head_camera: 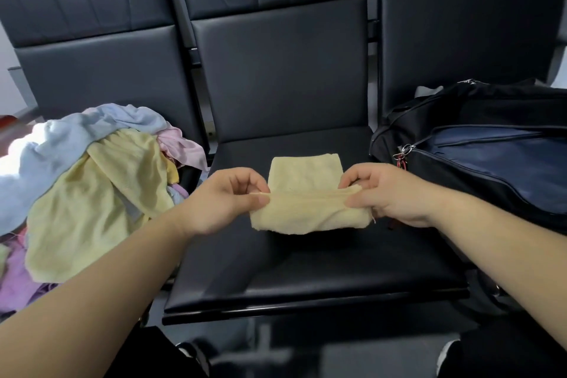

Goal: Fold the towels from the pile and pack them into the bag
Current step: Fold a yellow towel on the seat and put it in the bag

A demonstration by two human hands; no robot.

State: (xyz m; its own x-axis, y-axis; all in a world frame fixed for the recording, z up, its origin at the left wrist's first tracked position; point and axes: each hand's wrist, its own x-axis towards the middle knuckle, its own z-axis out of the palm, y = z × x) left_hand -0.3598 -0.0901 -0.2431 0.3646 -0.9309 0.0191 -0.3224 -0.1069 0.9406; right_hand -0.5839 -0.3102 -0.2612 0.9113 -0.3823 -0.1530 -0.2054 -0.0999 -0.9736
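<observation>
Yellow towel (305, 175): folded small, it lies on the middle seat (306, 270) straight in front of you, between your two hands.
Left hand (224, 202): your thumb and curled fingers pinch the left end of a raised fold in the cloth.
Right hand (389, 193): your thumb and forefinger pinch the right end of the same fold, the other fingers loosely curled beside it.
Towel against the grip: you hold only the two ends of the fold line, which is stretched taut between the pinches. The far half lies flat on the seat beyond your knuckles and a near flap hangs below the line towards you.
Step in hand: probably one more halving fold.
Doing it well: pull both ends evenly, carry the line so its edges meet squarely, and lay it down before you let go. Then smooth it flat.
Watch: the near flap sags unevenly and bunches by your right hand, so square it first.
Black bag (491, 163): on the seat to your right, just beside that hand. You cannot tell whether its mouth is open.
Pile of towels (92, 169): on the seat to your left, with several unfolded.
</observation>
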